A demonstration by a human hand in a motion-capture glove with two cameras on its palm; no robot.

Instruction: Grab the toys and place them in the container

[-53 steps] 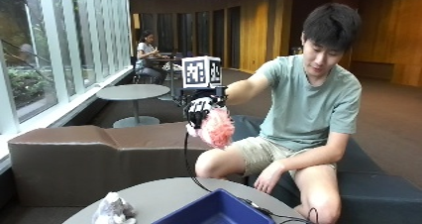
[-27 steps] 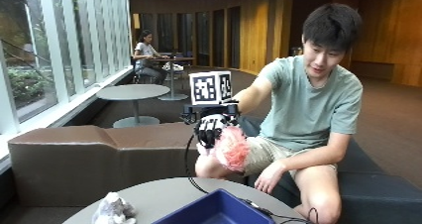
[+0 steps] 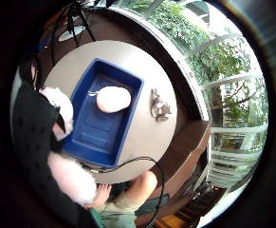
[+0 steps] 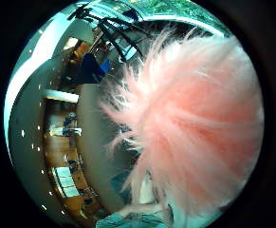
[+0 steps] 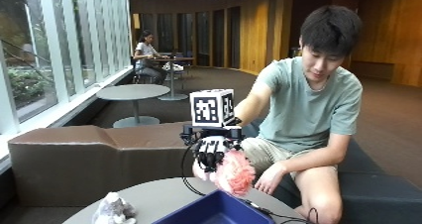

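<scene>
My gloved right hand (image 5: 210, 153) hangs above the near corner of the blue container (image 5: 214, 211) and grips a fluffy pink toy (image 5: 233, 172). That toy's pink fur (image 4: 194, 123) fills the thumb side palm view. Seen from the little finger side, the blue container (image 3: 87, 130) lies on the round table (image 3: 142, 137) with a pale egg-shaped toy (image 3: 113, 99) inside it. A small grey toy (image 3: 160, 109) sits on the table beside the container; in the outside view this grey toy (image 5: 113, 210) is left of the container.
A black cable (image 3: 142, 161) runs over the table's edge by the container. A brown bench (image 5: 85, 159) stands behind the round table (image 5: 158, 194). The person's bare left hand (image 5: 268, 178) rests at their knee.
My hand has come down and towards the container with the pink toy in its grip.
</scene>
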